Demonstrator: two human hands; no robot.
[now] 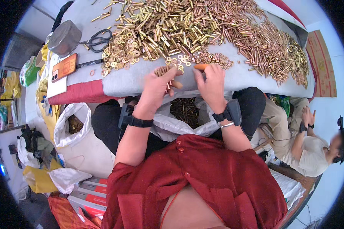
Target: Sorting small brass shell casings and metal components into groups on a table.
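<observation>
My left hand (156, 86) is closed around a bunch of copper-coloured bolts (161, 71), held just over the table's near edge. Their ends stick out above and below the fingers. My right hand (213, 82) is at the same edge, beside a small heap of nuts (218, 59). An orange finger cover (200, 66) sits on one of its fingers. Thumb and covered finger come close together, and anything between them is too small to make out. Flat brass-coloured washers (122, 51) lie farther left. Behind are heaped metal sleeves (168, 26) and, to the right, long bolts (263, 42).
Scissors (99, 40), a metal bowl (65, 38), a black pen (89, 63) and an orange phone (64, 68) lie at the table's left. An open white sack (189, 114) of metal parts is between my knees, another sack (72, 124) at left. A co-worker (309, 149) sits at right.
</observation>
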